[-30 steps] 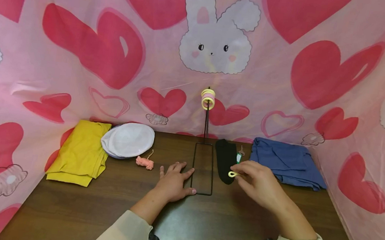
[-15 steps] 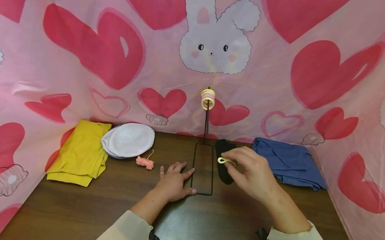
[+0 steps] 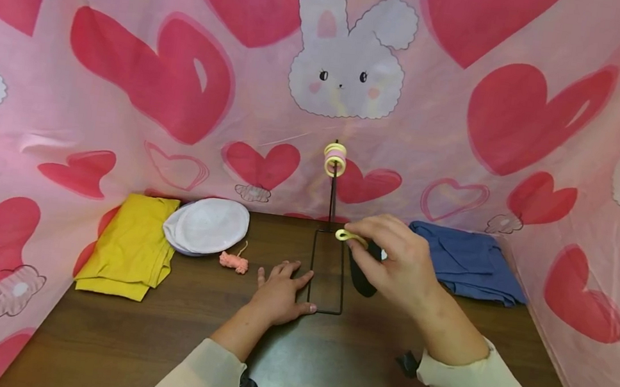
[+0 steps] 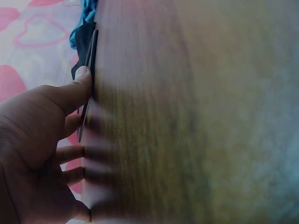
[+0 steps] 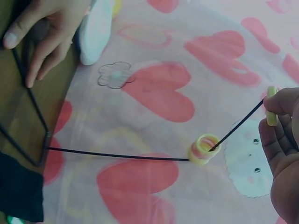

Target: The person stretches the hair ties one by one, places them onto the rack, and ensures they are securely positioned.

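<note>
Head view: the right hand (image 3: 394,265) pinches a yellow ring (image 3: 347,235) above the far end of the black wire stand (image 3: 328,273), whose upright rod carries stacked rings (image 3: 335,159). The left hand (image 3: 281,293) lies flat and open on the table (image 3: 152,342), thumb against the stand's base (a black sock (image 3: 360,277), blue cloth (image 3: 461,260), white cap (image 3: 207,226) and yellow cloth (image 3: 132,246) lie behind).

Left wrist view: the left hand's fingers (image 4: 70,154) are spread on the wood, thumb touching the wire frame.

Right wrist view: the right hand's fingertips (image 5: 280,105) grip the ring (image 5: 271,106) just beside the rod's tip.
</note>
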Action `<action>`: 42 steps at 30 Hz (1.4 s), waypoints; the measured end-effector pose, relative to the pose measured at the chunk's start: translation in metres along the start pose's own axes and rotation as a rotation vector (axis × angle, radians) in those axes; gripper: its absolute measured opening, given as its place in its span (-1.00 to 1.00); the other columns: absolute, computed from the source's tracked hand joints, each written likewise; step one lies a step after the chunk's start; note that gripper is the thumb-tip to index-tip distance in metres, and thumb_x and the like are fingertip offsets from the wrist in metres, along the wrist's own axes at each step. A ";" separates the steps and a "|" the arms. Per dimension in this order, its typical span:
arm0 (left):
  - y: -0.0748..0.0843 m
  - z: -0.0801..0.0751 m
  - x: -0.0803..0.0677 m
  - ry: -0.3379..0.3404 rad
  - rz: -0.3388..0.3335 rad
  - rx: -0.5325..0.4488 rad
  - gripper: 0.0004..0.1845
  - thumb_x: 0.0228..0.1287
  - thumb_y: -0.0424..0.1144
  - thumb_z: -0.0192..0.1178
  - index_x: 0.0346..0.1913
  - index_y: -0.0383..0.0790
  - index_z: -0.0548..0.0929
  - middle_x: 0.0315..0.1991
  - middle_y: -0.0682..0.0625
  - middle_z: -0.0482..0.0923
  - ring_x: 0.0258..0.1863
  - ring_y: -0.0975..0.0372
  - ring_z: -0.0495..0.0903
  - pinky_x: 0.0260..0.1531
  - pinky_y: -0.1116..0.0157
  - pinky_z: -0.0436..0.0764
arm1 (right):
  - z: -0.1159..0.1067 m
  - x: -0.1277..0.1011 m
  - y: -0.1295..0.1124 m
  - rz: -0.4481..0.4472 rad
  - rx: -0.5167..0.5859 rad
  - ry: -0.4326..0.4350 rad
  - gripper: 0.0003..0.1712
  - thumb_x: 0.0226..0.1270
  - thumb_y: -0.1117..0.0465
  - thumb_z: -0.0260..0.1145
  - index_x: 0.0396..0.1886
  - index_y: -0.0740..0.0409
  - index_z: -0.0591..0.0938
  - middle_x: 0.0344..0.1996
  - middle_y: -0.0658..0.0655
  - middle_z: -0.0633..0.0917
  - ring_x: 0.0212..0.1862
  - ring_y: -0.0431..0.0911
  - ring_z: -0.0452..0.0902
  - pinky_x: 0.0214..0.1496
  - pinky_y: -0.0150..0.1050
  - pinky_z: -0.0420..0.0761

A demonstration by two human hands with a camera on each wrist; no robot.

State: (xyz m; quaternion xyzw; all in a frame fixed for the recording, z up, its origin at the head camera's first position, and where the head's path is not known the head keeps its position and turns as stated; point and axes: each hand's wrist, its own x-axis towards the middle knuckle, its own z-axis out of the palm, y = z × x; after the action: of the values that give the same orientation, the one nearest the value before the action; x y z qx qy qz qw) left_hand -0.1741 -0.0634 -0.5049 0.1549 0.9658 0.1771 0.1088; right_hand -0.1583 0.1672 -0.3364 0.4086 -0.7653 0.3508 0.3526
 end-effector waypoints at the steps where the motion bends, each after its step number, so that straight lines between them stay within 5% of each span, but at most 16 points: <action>1: 0.000 0.000 0.000 0.000 0.001 0.000 -0.17 0.27 0.33 0.33 0.56 0.18 0.41 0.61 -0.09 0.15 0.62 -0.08 0.02 0.40 -0.46 -0.13 | -0.001 0.002 -0.002 -0.005 -0.002 0.005 -0.75 0.48 0.07 0.39 -0.05 0.11 0.81 -0.15 0.04 0.80 -0.11 -0.07 0.72 0.11 -0.39 0.59; 8: -0.002 0.002 0.001 0.000 -0.002 0.007 -0.16 0.27 0.35 0.32 0.56 0.19 0.40 0.62 -0.08 0.14 0.62 -0.08 0.01 0.40 -0.46 -0.13 | -0.003 0.016 -0.009 -0.026 -0.002 0.017 -0.65 0.14 0.38 0.55 -0.04 0.14 0.81 -0.14 0.04 0.80 -0.09 -0.09 0.71 0.11 -0.38 0.61; 17: -0.001 0.001 0.001 -0.001 -0.002 0.000 -0.16 0.26 0.35 0.32 0.56 0.20 0.40 0.62 -0.08 0.14 0.62 -0.08 0.00 0.40 -0.46 -0.14 | 0.002 0.023 -0.007 0.011 -0.056 -0.016 -0.66 0.17 0.38 0.55 -0.03 0.12 0.82 -0.11 0.06 0.80 -0.04 -0.04 0.70 0.14 -0.27 0.62; 26: -0.002 0.002 0.002 -0.002 -0.002 0.012 -0.15 0.26 0.36 0.31 0.57 0.20 0.39 0.62 -0.08 0.13 0.62 -0.07 0.00 0.40 -0.46 -0.13 | 0.012 0.026 0.012 0.035 -0.117 -0.019 -0.75 0.20 0.36 0.55 -0.11 0.12 0.84 -0.15 0.10 0.77 -0.10 -0.05 0.67 -0.20 -0.13 0.71; 42: 0.000 -0.001 0.001 -0.004 0.001 0.000 -0.16 0.26 0.34 0.33 0.56 0.18 0.41 0.61 -0.09 0.15 0.62 -0.08 0.03 0.40 -0.46 -0.12 | 0.038 0.041 0.047 0.108 -0.151 0.024 -0.68 0.24 0.35 0.53 0.01 0.22 0.78 -0.09 0.20 0.72 -0.17 0.00 0.70 -0.13 -0.07 0.74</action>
State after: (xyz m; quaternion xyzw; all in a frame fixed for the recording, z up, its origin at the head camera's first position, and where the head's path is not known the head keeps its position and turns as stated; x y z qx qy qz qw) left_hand -0.1750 -0.0635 -0.5039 0.1557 0.9656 0.1767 0.1107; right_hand -0.2261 0.1404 -0.3332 0.3348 -0.8061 0.3156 0.3721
